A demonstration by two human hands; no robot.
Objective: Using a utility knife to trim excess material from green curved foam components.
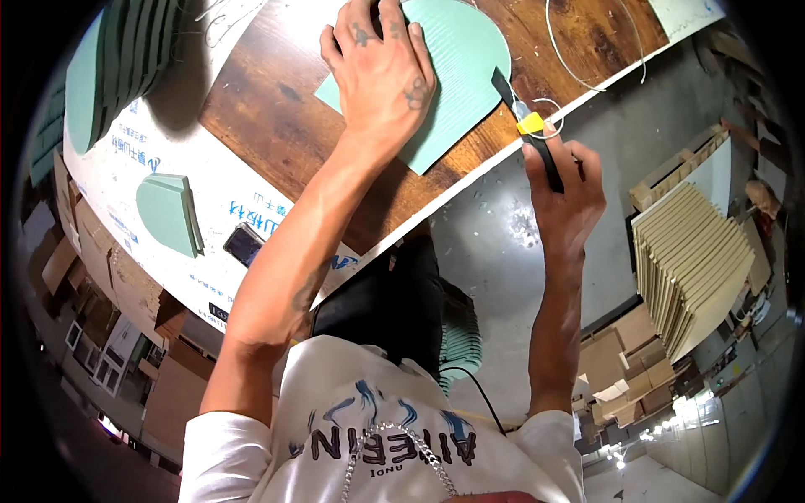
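A light green, ribbed panel (pixel 457 63) with a rounded far end lies on a brown wood-grain board (pixel 277 109). My left hand (pixel 377 71) rests on the panel with its fingers spread, pressing on it and holding nothing. In my right hand (pixel 563 180), closed around the handle, is a utility knife (pixel 531 126) with a yellow part and a dark blade. The blade's tip is at the panel's right edge; whether it touches the panel I cannot tell. A thin white strip curls around the knife near the yellow part.
The white worktable (pixel 210 277) holds a small stack of green rounded pieces (pixel 166 214), a phone (pixel 243 243) and a tall stack of green panels (pixel 117 75) at far left. A pale strip (pixel 570 67) loops over the board. Stacked tan sheets (pixel 692 260) stand on the floor at right.
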